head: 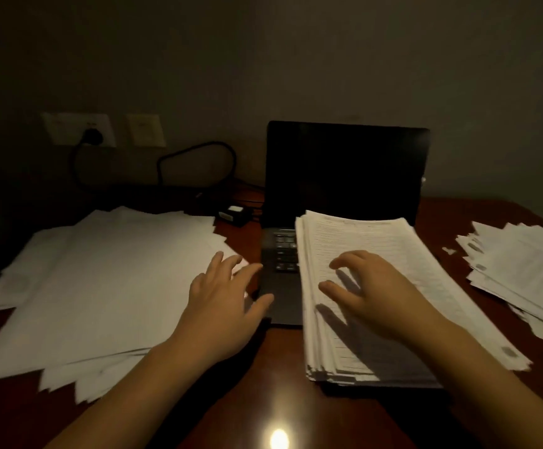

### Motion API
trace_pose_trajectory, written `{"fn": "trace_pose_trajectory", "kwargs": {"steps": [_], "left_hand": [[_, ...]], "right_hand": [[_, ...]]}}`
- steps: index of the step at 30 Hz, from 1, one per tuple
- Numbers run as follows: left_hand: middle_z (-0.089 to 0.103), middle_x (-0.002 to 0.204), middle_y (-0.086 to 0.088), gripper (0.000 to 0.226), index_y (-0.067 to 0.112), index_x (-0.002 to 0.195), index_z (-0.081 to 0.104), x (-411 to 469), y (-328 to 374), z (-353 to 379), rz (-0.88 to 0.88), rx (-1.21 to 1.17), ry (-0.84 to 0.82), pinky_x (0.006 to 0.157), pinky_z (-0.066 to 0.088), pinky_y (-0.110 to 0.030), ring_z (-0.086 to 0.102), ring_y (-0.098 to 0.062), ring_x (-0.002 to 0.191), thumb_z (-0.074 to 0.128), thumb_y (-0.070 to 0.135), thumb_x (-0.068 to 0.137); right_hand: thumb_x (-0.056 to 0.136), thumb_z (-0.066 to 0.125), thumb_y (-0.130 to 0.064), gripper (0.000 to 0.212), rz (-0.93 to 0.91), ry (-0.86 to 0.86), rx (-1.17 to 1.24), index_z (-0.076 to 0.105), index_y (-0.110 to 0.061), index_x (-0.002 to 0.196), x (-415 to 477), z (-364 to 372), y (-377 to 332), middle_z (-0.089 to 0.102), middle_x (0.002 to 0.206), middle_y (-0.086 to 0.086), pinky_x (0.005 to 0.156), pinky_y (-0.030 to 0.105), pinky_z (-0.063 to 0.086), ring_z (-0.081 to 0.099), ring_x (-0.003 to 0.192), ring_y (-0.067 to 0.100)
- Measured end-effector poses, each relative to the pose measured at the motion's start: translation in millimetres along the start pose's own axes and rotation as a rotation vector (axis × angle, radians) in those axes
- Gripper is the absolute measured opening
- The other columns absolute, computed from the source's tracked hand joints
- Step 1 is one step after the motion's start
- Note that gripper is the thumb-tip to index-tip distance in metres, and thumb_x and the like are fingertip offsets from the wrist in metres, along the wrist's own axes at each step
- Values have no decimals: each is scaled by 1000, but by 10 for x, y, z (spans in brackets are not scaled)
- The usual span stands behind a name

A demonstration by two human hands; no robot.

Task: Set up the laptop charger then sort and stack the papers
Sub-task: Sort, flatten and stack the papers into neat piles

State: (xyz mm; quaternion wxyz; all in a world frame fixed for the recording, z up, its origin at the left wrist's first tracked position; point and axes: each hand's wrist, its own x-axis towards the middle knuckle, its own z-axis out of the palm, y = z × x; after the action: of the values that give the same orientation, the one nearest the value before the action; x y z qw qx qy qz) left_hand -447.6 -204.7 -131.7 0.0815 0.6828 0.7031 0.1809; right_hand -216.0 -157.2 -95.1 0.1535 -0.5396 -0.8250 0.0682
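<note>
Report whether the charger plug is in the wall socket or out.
In. The black plug sits in the wall socket, its cable hanging below it. Whether the other end reaches the laptop cannot be told.

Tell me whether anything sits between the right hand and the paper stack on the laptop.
Nothing visible does. The right hand is spread directly over the paper stack, which lies across the laptop. Its shadow falls on the top sheet.
</note>
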Motion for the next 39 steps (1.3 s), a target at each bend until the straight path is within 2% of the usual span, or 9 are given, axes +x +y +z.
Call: {"fn": "trace_pose_trajectory", "kwargs": {"steps": [10, 14, 20, 26, 29, 31, 34, 36, 39], "left_hand": [[11, 167, 11, 58, 46, 152, 27, -408, -1440, -624, -282, 62, -13, 123, 2, -48, -5, -17, 154, 37, 65, 98], [13, 167, 5, 63, 44, 154, 25, -496, -1946, -824, -360, 98, -76, 124, 6, -48, 0, -21, 155, 37, 67, 96], [-5, 169, 5, 72, 44, 158, 6, -518, -1922, -532, -299, 117, -90, 123, -10, -48, -12, -19, 154, 22, 74, 94], [0, 168, 9, 65, 46, 156, 15, -439, -1505, -460, -164, 18, -177, 121, -14, -53, -13, -14, 153, 28, 70, 97], [13, 166, 11, 53, 44, 153, 28, -406, -1513, -529, -203, -81, -45, 123, -9, -48, -7, -12, 154, 35, 58, 102], [19, 165, 8, 50, 38, 152, 36, -367, -1591, -587, -284, -198, 86, 123, 8, -34, 11, -12, 151, 44, 46, 103], [35, 156, 4, 51, 29, 151, 41, -251, -1657, -718, -424, -656, 243, 84, 43, -5, 44, -3, 119, 56, 26, 102], [44, 148, 0, 57, 29, 153, 38, -169, -1675, -812, -549, -910, 314, 60, 43, -11, 52, -3, 95, 59, 22, 101], [64, 119, -1, 60, 24, 151, 39, -109, -1702, -943, -675, -1222, 314, 61, 45, -20, 59, -8, 83, 64, 20, 97]], "right_hand": [[99, 58, -43, 34, -261, -153, 194, 63, -27, 128, 397, 525, -1288, 65, 120, -12, 84, 14, 47, 58, 99, 0], [96, 63, -41, 35, -168, -232, 382, 61, -28, 128, 553, 706, -1499, 62, 125, -10, 84, 19, 53, 62, 101, 2], [92, 70, -30, 49, 100, -304, 776, 52, -23, 138, 677, 884, -1647, 62, 124, 0, 80, 32, 61, 68, 92, 15], [84, 81, -20, 79, 154, -102, 688, 38, -23, 150, 718, 1000, -1642, 44, 153, 0, 101, 30, 41, 46, 133, 19], [83, 80, -10, 96, 148, -40, 648, 23, -22, 158, 706, 952, -1548, 32, 162, -1, 112, 36, 36, 36, 145, 22], [84, 79, -6, 98, 116, -31, 628, 19, -22, 159, 690, 900, -1501, 33, 159, -7, 111, 36, 37, 39, 142, 19], [83, 78, -4, 92, 75, -6, 671, 27, -27, 155, 678, 859, -1462, 46, 128, -15, 97, 31, 44, 49, 117, 12], [81, 79, -5, 89, 86, 2, 733, 32, -29, 152, 686, 858, -1442, 49, 123, -14, 94, 34, 47, 51, 112, 12], [83, 79, -7, 78, 138, -10, 839, 40, -31, 147, 693, 873, -1401, 58, 122, -10, 92, 37, 50, 58, 109, 16]]}}
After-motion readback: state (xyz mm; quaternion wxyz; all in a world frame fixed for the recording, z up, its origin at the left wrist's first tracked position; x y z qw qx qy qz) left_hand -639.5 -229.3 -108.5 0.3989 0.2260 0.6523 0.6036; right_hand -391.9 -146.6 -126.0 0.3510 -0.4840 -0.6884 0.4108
